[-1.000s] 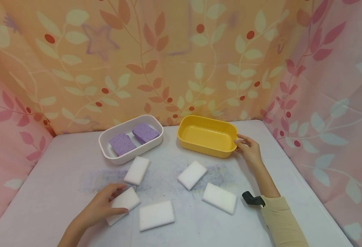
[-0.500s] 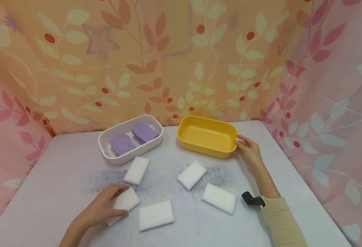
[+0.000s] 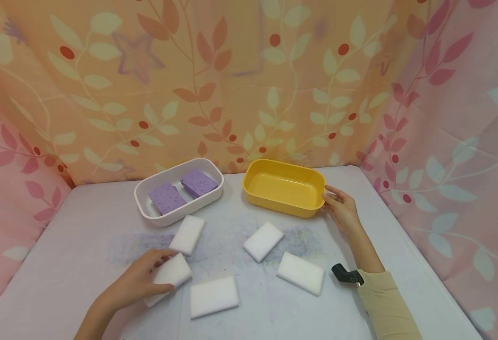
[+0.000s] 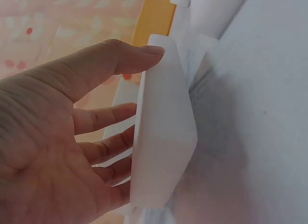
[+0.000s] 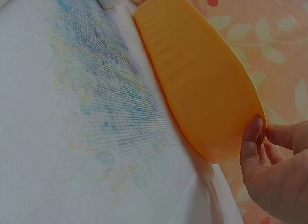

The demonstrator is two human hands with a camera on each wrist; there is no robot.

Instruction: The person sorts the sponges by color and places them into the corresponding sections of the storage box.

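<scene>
My left hand [image 3: 136, 278] holds a white sponge [image 3: 172, 271] by its edges, thumb on one side and fingers on the other. In the left wrist view that sponge [image 4: 163, 123] is tilted, with its lower edge close to the table; the hand [image 4: 53, 132] is behind it. My right hand [image 3: 343, 208] pinches the right end of a yellow tray [image 3: 280, 189]. The right wrist view shows thumb and fingers of this hand [image 5: 279, 171] at the rim of the tray [image 5: 197, 74], which stands on the table. No sponge lies in it.
A white tray [image 3: 191, 206] at the back left contains two purple sponges [image 3: 168, 198]. More white sponges lie on the table: one before the white tray [image 3: 187, 234], one at front centre [image 3: 215, 296], and two toward the right [image 3: 263, 241]. Patterned cloth [image 3: 232, 85] hangs behind.
My left hand has risen slightly and shifted left, and the white sponge in it has lifted a little. The right hand and the yellow tray have hardly moved.
</scene>
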